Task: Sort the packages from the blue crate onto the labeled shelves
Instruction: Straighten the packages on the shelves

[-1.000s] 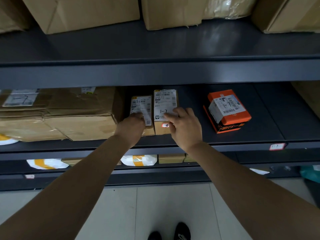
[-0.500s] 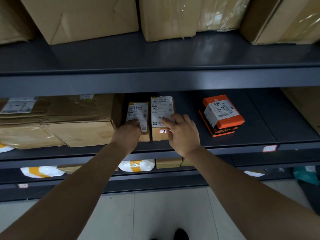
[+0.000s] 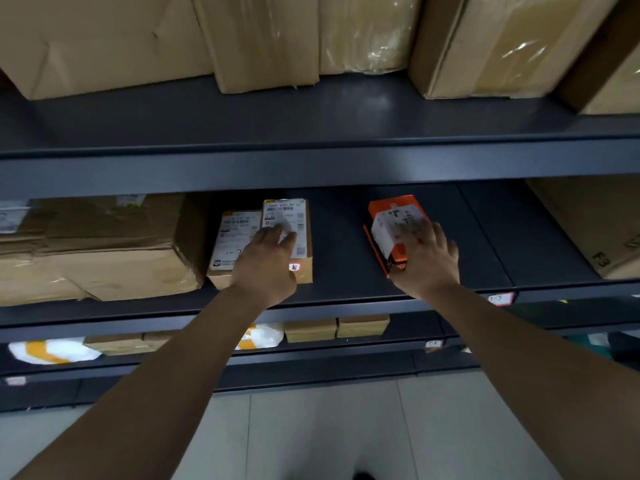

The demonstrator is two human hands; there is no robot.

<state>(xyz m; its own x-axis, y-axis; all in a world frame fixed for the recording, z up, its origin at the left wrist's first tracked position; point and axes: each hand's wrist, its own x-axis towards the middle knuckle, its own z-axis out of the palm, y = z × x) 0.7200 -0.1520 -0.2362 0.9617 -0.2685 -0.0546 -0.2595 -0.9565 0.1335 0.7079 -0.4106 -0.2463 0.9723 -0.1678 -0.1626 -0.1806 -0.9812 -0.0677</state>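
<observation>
Two small label-covered cardboard boxes [image 3: 230, 244] sit on the dark metal middle shelf [image 3: 339, 261]. Left grip [image 3: 266, 268] rests flat on them, released. Right grip [image 3: 426, 258] covers the orange rectangular carton [image 3: 381, 207]; it's blurred, so can't tell if clasped. Suggest sliding it flush, label up.

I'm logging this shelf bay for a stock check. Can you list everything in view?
big boxes: at least four, brown, top shelf.
taped boxes: a stack, count unclear, brown, middle shelf, left.
small boxes: two, brown with white labels, side by side, middle shelf, centre.
orange box: one, orange with a white label, middle shelf, right of centre.
side box: one, brown, middle shelf, far right.
shelf tags: at least two, white, shelf front edges.
bags: two, white and orange, lower shelf.
low boxes: at least three, brown, lower shelf.
shelves: three, dark grey.
floor: pale tiles.
left hand: rests on the small boxes.
right hand: blurred, rests on the orange box.
</observation>
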